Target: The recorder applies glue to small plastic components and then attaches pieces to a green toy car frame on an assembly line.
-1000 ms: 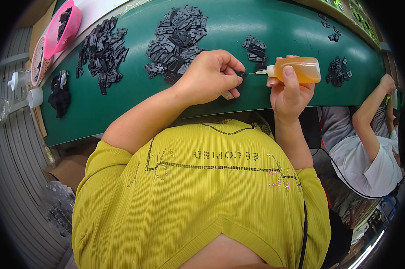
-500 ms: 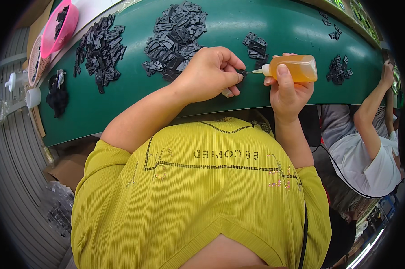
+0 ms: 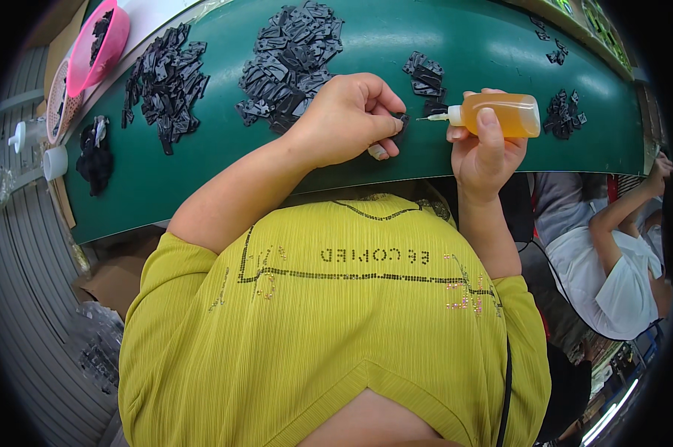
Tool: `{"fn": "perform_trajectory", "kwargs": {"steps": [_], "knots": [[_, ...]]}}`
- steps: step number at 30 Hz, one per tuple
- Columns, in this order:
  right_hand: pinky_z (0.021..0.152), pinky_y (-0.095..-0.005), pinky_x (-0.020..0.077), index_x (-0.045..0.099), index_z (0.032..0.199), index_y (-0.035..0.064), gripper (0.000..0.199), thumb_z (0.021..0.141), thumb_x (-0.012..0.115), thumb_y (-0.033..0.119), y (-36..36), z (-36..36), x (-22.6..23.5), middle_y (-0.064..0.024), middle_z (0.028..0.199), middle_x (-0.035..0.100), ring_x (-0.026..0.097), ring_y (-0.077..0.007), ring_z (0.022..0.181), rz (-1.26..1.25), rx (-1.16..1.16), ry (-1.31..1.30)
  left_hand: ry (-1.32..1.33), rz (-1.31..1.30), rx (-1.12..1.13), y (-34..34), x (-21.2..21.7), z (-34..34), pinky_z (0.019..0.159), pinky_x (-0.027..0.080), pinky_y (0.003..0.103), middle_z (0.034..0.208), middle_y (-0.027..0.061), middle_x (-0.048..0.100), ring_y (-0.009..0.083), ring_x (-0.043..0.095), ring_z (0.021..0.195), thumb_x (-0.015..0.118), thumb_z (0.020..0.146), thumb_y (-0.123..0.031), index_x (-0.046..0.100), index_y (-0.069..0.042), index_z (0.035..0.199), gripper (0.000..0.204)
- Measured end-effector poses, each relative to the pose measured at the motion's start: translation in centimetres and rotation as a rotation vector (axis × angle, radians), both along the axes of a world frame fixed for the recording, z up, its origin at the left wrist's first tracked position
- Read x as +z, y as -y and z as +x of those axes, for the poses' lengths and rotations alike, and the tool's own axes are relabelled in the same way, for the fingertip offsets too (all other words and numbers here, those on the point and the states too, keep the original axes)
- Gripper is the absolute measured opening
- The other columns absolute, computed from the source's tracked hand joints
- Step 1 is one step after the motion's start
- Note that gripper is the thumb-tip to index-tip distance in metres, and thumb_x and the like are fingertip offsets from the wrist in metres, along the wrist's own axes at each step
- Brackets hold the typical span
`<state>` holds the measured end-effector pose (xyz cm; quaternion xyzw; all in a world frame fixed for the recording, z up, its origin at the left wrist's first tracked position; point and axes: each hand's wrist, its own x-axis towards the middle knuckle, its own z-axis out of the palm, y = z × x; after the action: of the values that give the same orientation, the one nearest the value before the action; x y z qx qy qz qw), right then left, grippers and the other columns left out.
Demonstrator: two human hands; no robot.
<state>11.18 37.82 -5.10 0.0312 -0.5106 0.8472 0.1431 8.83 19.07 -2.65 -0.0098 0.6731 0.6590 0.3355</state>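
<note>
Between the fingertips of my left hand [image 3: 355, 119] is a small black plastic part [image 3: 400, 125], pinched near the table's front edge. My right hand [image 3: 489, 153] is wrapped round a squeeze bottle [image 3: 500, 115] of amber liquid, lying nearly level. Its white cap and thin needle tip [image 3: 432, 118] point left toward the black part, a short gap away from it. Just beyond, a small group of black plastic parts [image 3: 426, 74] lies on the green table. A large heap of similar black parts [image 3: 288, 59] spreads out beyond my left hand.
Another heap of black parts [image 3: 169, 82] sits farther left, beside a pink basket [image 3: 117, 45] and a white cup [image 3: 55, 162]. A black cloth [image 3: 94, 160] rests near the left edge. More parts [image 3: 564, 115] lie at the right, where a co-worker in white [image 3: 612, 276] sits.
My right hand has drawn the bottle slightly right, so its needle tip has come away from the black part. My left hand has barely moved. The co-worker's arm has shifted.
</note>
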Motion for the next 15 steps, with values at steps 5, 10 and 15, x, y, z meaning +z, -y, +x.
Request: {"fn": "perform_trajectory", "kwargs": {"steps": [5,10,15], "knots": [[0.050,-0.0246,0.0489,0.052,0.105,-0.0027,0.024,0.083,0.059,0.001,-0.02,0.57,-0.07,-0.0154,0.090,0.061,0.059,-0.0158,0.062,-0.016,0.066,0.002,0.033,0.032,0.014,-0.07,-0.13,-0.28,0.054,0.053,0.025,0.078,0.0115,0.063,0.0187,0.066,0.063,0.061,0.082,-0.001,0.054,0.006,0.097,0.017],[0.053,-0.0251,0.0512,0.051,0.107,-0.0023,0.030,0.080,0.063,0.000,-0.20,0.64,-0.46,-0.0153,0.095,0.061,0.061,-0.0162,0.070,0.099,0.152,-0.036,0.039,0.026,0.030,-0.20,-0.16,-0.38,0.052,0.053,0.025,0.079,0.0124,0.063,0.0195,0.066,0.062,0.061,0.082,0.000,0.054,0.006,0.096,0.017],[0.054,-0.0251,0.0519,0.051,0.107,-0.0020,0.032,0.079,0.064,-0.001,-0.04,0.82,-0.08,-0.0143,0.096,0.061,0.062,-0.0162,0.073,0.148,0.164,-0.011,0.040,0.015,0.036,-0.28,-0.07,-0.39,0.053,0.053,0.025,0.079,0.0127,0.063,0.0197,0.066,0.062,0.061,0.082,0.000,0.053,0.007,0.096,0.018]]}}
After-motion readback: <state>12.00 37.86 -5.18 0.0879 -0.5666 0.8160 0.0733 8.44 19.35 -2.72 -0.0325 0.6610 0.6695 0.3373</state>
